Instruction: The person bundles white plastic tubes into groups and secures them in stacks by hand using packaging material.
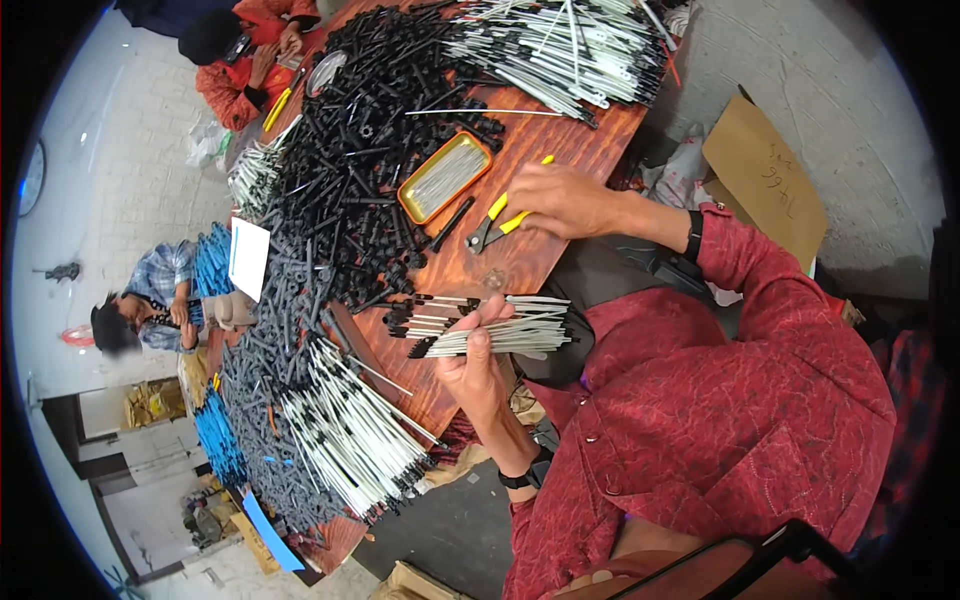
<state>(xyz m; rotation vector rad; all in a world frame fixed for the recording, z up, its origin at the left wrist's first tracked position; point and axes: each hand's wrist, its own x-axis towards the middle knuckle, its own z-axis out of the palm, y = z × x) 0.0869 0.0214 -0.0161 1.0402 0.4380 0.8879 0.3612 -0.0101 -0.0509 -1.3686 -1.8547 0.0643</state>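
Cradles a fanned bundle of white rods (530, 340) in the left hand (468, 378), by the near edge of a wooden table (522, 138) and in front of a red shirt (700, 400), with the thumb laid over the rods and the fingers slightly parted among them. Grips yellow-handled pliers (484, 237) in the right hand (565, 200), with fingers bent round the handles and fingertips partly hidden from view. Could spill rods onto the wood or off the edge, judging by so light a hold and such uneven layers; could also knock a tin of pins (457, 192), near the pliers, by swinging the tool too wide, or lose rods among the heaped black parts (380, 200) through a careless drop. Points the rods crosswise to the left forearm (500, 430), with the long axis running nearly side to side in the view, one black-tipped end toward the table, the other toward the shirt
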